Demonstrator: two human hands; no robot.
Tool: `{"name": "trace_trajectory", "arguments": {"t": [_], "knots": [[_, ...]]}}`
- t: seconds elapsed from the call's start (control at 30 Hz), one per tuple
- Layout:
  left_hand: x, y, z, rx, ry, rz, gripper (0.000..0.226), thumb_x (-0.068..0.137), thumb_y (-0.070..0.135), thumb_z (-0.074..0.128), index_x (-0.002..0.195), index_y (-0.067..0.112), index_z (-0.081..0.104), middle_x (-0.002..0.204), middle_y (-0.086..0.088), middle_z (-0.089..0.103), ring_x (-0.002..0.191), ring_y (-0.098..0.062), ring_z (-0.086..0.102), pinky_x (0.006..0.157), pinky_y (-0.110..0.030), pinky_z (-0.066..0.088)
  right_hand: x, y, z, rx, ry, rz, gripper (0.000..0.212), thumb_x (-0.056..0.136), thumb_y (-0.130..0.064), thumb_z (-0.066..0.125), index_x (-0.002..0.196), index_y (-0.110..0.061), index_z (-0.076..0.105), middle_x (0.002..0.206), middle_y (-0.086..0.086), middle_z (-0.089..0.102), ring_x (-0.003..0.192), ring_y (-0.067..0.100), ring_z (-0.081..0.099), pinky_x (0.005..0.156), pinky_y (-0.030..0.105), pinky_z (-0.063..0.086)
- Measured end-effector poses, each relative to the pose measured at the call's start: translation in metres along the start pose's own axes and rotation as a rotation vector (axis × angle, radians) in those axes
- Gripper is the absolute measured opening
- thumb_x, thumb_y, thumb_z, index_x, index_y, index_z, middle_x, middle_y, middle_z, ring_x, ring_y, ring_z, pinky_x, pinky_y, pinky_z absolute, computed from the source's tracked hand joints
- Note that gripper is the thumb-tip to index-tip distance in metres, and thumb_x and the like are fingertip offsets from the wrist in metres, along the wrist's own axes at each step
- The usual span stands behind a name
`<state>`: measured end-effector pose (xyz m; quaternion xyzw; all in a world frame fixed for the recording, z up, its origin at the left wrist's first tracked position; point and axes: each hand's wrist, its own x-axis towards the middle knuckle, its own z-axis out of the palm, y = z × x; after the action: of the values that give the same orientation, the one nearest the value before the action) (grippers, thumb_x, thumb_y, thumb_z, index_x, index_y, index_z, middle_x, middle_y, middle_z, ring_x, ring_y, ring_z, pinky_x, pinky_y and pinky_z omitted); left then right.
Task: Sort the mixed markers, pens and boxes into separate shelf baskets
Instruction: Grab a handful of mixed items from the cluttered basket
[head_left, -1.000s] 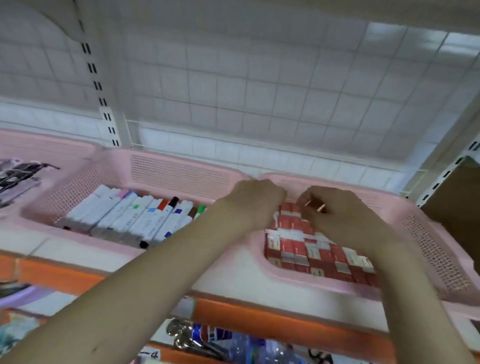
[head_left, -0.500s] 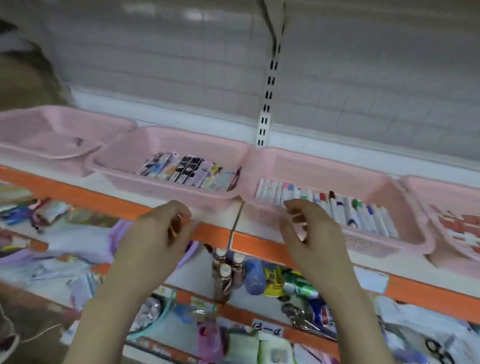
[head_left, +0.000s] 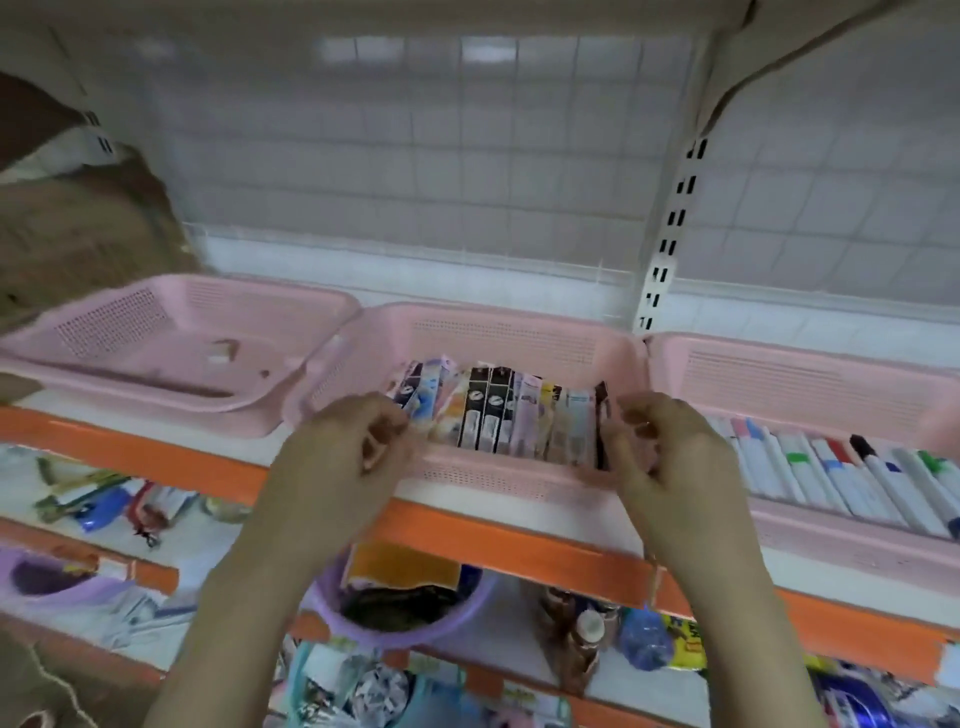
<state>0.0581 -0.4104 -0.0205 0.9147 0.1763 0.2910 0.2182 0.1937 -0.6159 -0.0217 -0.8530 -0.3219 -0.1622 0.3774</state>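
Three pink baskets stand in a row on the shelf. The middle basket (head_left: 519, 325) holds a row of flat pen packs (head_left: 498, 415) in black, pink and yellow. My left hand (head_left: 343, 457) is at the left end of that row, fingers curled at the basket's front rim. My right hand (head_left: 670, 457) is at the right end, fingers curled against the last dark pack. The right basket (head_left: 779, 374) holds white markers (head_left: 831, 467) with coloured caps lying side by side. The left basket (head_left: 182, 312) has only small scraps on its floor.
An orange shelf edge (head_left: 493, 540) runs just under the baskets. Below it sit a purple bowl (head_left: 467, 618), small bottles (head_left: 587, 639) and assorted packets. A brown cardboard box (head_left: 78, 223) stands at the far left. A slotted white upright (head_left: 670, 218) rises behind the baskets.
My view and both hands have swung left from the basket of red boxes, past the markers. My hands have risen from the shelf edge to the ends of the pen pack row.
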Motion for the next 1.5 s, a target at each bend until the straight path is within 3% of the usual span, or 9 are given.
{"name": "trace_trajectory", "arguments": {"t": [0.13, 0.3, 0.47, 0.67, 0.83, 1.03, 1.13, 1.37, 1.5], "knots": [[0.035, -0.055, -0.039, 0.064, 0.082, -0.030, 0.002, 0.083, 0.017, 0.065, 0.085, 0.017, 0.064, 0.071, 0.003, 0.062, 0.062, -0.014, 0.058, 0.058, -0.009, 0.038, 0.037, -0.041, 0.051, 0.011, -0.036, -0.033, 0.024, 0.088, -0.014, 0.062, 0.111, -0.006, 0.064, 0.102, 0.012, 0.066, 0.093, 0.029, 0.060, 0.074, 0.024, 0.035], [0.038, -0.124, -0.073, 0.113, 0.095, -0.136, 0.008, 0.084, 0.020, 0.064, 0.082, 0.013, 0.066, 0.071, 0.000, 0.064, 0.066, -0.020, 0.060, 0.060, -0.032, 0.046, 0.065, -0.092, 0.115, -0.009, -0.205, -0.087, 0.022, 0.086, -0.014, 0.061, 0.106, -0.005, 0.065, 0.095, 0.014, 0.064, 0.091, 0.032, 0.058, 0.072, 0.030, 0.032], [0.055, -0.197, -0.101, 0.133, 0.101, -0.159, 0.012, 0.086, 0.020, 0.061, 0.082, 0.010, 0.065, 0.071, -0.001, 0.065, 0.066, -0.019, 0.061, 0.063, -0.027, 0.045, 0.084, -0.146, 0.171, -0.037, -0.290, -0.123, 0.029, 0.087, -0.018, 0.061, 0.113, -0.008, 0.064, 0.106, 0.013, 0.063, 0.099, 0.031, 0.057, 0.080, 0.030, 0.034], [0.087, -0.289, -0.133, 0.027, 0.037, -0.139, 0.007, 0.085, 0.020, 0.064, 0.082, 0.025, 0.060, 0.068, 0.019, 0.058, 0.063, 0.011, 0.055, 0.059, 0.000, 0.037, 0.095, -0.213, 0.236, 0.031, -0.258, -0.053, 0.020, 0.084, -0.013, 0.061, 0.102, -0.008, 0.068, 0.096, 0.009, 0.065, 0.085, 0.025, 0.060, 0.071, 0.023, 0.037], [0.115, -0.362, -0.159, 0.032, -0.061, -0.196, 0.009, 0.087, 0.028, 0.062, 0.095, 0.026, 0.064, 0.073, 0.025, 0.055, 0.064, 0.014, 0.051, 0.054, -0.003, 0.034, 0.125, -0.249, 0.293, -0.092, -0.363, -0.021, 0.020, 0.091, -0.011, 0.055, 0.106, -0.014, 0.068, 0.102, 0.007, 0.064, 0.093, 0.022, 0.060, 0.073, 0.014, 0.035], [0.148, -0.386, -0.156, -0.069, -0.220, -0.096, 0.015, 0.086, 0.031, 0.063, 0.100, 0.025, 0.065, 0.091, 0.010, 0.066, 0.073, 0.007, 0.057, 0.062, -0.006, 0.039, 0.168, -0.245, 0.331, -0.519, -0.774, 0.221, 0.025, 0.093, -0.010, 0.047, 0.118, -0.008, 0.051, 0.105, 0.006, 0.057, 0.084, 0.017, 0.052, 0.065, 0.021, 0.040], [0.166, -0.385, -0.149, -0.035, -0.344, -0.010, 0.026, 0.085, 0.035, 0.064, 0.106, 0.021, 0.063, 0.104, 0.003, 0.063, 0.089, -0.010, 0.058, 0.079, -0.027, 0.048, 0.181, -0.243, 0.345, -0.689, -0.827, 0.198, 0.035, 0.094, -0.014, 0.050, 0.127, -0.004, 0.045, 0.110, 0.009, 0.060, 0.090, 0.021, 0.056, 0.066, 0.020, 0.039], [0.215, -0.363, -0.104, 0.414, -0.949, 0.058, 0.079, 0.083, 0.062, 0.052, 0.146, 0.023, 0.024, 0.151, -0.007, 0.020, 0.132, -0.029, 0.036, 0.103, -0.043, 0.037, 0.195, -0.236, 0.370, -0.689, -1.003, 0.130, 0.060, 0.089, -0.020, 0.056, 0.143, -0.032, 0.032, 0.135, 0.009, 0.042, 0.111, 0.026, 0.053, 0.079, 0.029, 0.044], [0.220, -0.367, -0.079, 0.545, -1.004, 0.139, 0.068, 0.092, 0.051, 0.047, 0.144, 0.013, 0.029, 0.147, -0.014, 0.026, 0.129, -0.031, 0.038, 0.102, -0.043, 0.040, 0.196, -0.233, 0.370, -0.632, -0.994, 0.124, 0.048, 0.086, -0.016, 0.056, 0.132, -0.025, 0.044, 0.129, 0.005, 0.054, 0.114, 0.024, 0.051, 0.087, 0.030, 0.043]]}}
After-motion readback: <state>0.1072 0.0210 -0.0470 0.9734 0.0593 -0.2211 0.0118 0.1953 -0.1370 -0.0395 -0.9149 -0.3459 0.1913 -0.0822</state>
